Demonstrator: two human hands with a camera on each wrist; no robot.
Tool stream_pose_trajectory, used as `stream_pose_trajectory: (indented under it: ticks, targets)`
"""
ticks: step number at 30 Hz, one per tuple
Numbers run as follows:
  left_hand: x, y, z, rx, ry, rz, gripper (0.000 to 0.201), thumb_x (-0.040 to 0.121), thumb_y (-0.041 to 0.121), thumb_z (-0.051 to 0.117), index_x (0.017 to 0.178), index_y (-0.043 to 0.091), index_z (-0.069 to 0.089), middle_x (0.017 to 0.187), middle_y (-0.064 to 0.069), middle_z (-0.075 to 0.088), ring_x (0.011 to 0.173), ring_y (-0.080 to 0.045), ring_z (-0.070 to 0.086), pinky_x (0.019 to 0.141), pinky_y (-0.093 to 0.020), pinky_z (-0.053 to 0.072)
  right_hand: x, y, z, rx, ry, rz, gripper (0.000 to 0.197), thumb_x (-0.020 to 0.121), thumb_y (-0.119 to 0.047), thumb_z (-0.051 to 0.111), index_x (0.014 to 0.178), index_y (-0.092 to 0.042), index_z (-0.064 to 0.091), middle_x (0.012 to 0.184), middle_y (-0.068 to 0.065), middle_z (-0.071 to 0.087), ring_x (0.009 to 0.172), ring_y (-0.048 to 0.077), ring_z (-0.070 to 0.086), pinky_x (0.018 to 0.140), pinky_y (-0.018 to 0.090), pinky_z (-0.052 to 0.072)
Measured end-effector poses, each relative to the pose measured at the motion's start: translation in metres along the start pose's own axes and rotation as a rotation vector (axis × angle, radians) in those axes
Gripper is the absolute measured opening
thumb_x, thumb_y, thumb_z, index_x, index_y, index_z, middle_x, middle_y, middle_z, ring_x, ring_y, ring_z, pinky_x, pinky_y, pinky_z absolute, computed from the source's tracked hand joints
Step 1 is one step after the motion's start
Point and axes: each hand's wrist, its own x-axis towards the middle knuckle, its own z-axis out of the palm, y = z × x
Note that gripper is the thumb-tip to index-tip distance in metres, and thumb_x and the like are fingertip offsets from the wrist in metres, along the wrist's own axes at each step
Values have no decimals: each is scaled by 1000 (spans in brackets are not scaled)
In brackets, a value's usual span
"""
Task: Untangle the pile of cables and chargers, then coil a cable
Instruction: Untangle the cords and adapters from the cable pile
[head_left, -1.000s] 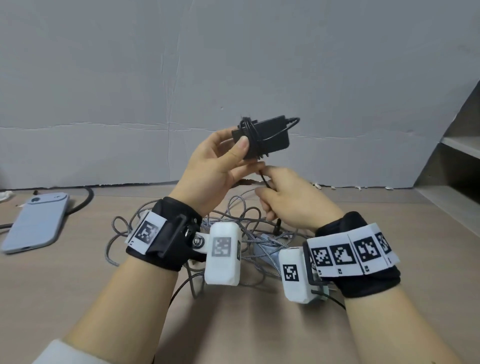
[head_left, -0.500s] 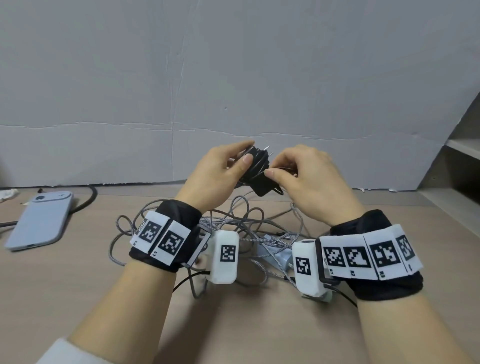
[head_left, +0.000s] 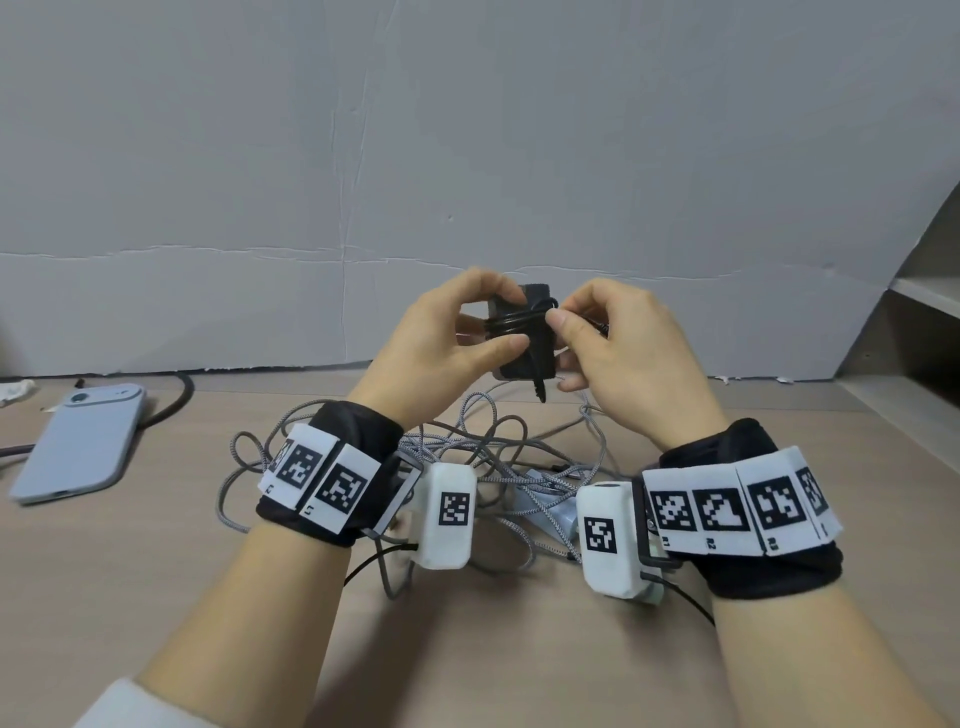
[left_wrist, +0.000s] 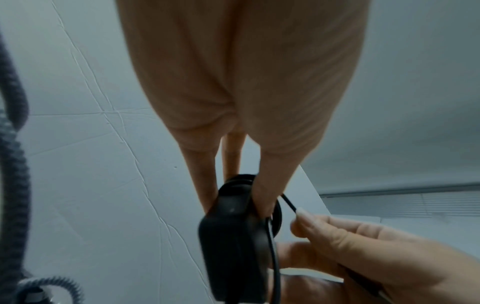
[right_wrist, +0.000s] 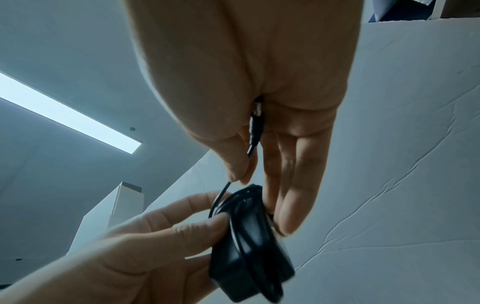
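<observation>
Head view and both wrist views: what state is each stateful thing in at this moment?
black charger: lifted off the table, thin black cable wound around it.
left hand: grips the charger.
right hand: pinches the cable's free end.
braided grey cables: tangled on the table.
phone: lying flat, camera side up.

A pale grey wall (head_left: 467, 156) fills the far side, its covering creased with thin vertical cracks and one long horizontal seam low down. It meets a light wood-grain table (head_left: 130, 597) along a ragged lower edge. At the far right stands a grey shelf unit (head_left: 919, 332) with a slanted side and open shelves. Overhead, the right wrist view shows a long rectangular ceiling light (right_wrist: 67, 113) glowing white against a grey ceiling.
</observation>
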Motion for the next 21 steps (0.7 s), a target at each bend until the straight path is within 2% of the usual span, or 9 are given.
stream_pose_trajectory:
  ticks: [4,7,10,12,13,15,17,19,21]
  targets:
    - [2,-5,1,49,45,-8,22,90,2,71,102,20,69,105,-1,73,91,-16,73,80,-35,61,0,-1,1,19,-1,-1,11,102,-20,57,91,-18,61,85,6,70,65,12,73,58,32,62]
    - [3,-6,1,68,109,-15,22,89,3,73,95,24,70,109,0,72,92,-15,73,77,-37,62,0,-2,1,21,-7,8,13,102,-21,56,89,-22,60,84,4,71,65,12,72,58,31,61]
    - [3,-6,2,90,139,-24,17,89,6,73,93,22,70,107,-1,72,86,-11,72,66,-22,57,1,-2,2,-109,13,-45,16,100,-26,57,85,-24,63,77,-5,66,72,18,68,68,37,57]
    - [3,-6,2,111,148,-40,15,91,6,71,91,20,68,102,-1,72,78,-8,71,60,-13,50,1,-1,1,-231,-15,-53,17,99,-28,58,84,-26,64,81,-6,63,79,18,61,70,30,44]
    - [3,-6,2,130,148,-49,14,92,5,70,91,19,67,98,-2,72,76,-9,70,58,-12,48,0,0,-1,-306,-43,-44,17,99,-28,57,84,-26,64,84,-5,60,83,17,56,72,27,37]
    - [3,-7,2,170,140,-66,15,93,5,68,90,20,66,89,-3,72,72,-10,69,56,-10,44,-1,2,-4,-431,-95,-19,16,100,-27,56,87,-24,65,82,-6,51,89,16,47,75,25,30]
    - [3,-8,3,183,130,-74,19,94,5,66,88,22,64,88,-4,72,73,-12,70,57,-10,45,-2,2,-6,-436,-107,-5,17,102,-27,53,93,-19,65,77,-9,48,89,17,46,75,26,31]
    - [4,-9,3,181,123,-79,19,95,7,66,88,24,64,93,-6,74,79,-17,73,61,-12,49,-1,-1,-5,-346,-63,-27,16,103,-28,51,96,-19,62,76,-11,52,84,17,49,72,28,32]
    - [3,-9,4,183,98,-79,15,95,8,67,91,22,65,94,-3,75,82,-18,74,70,-21,55,0,-3,-4,-245,15,-87,14,104,-27,51,95,-20,60,75,-12,55,75,9,51,68,27,33]
